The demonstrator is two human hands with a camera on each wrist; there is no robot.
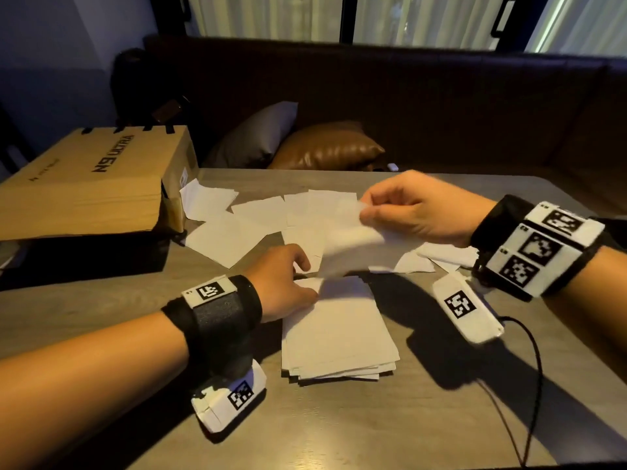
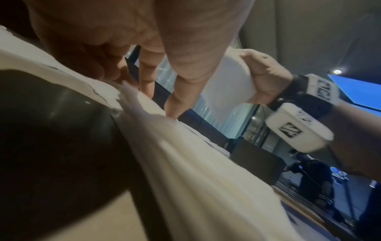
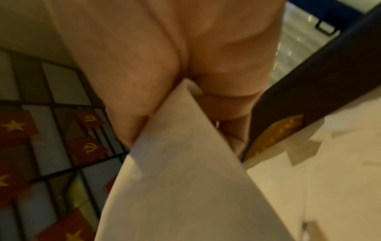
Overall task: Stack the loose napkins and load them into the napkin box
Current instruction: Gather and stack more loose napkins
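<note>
Right hand (image 1: pixel 417 208) fingers pinch white napkin (image 1: pixel 353 242) — left hand (image 1: pixel 281 283) fingers curled, pressing stack (image 1: pixel 339 334).

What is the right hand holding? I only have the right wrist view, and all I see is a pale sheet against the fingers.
Observer: A single napkin, pinched at its edge by the right hand and lifted above the table.
Operator: Is there a stack yet?
Observer: Yes, a stack of napkins lies near the table's front edge, below the lifted one.
Operator: And the left hand?
Observer: The left hand rests at the stack's far left corner, fingers touching its top sheet.
Operator: Any loose ones left?
Observer: Several loose napkins lie scattered beyond the stack, beside a cardboard box.
</note>
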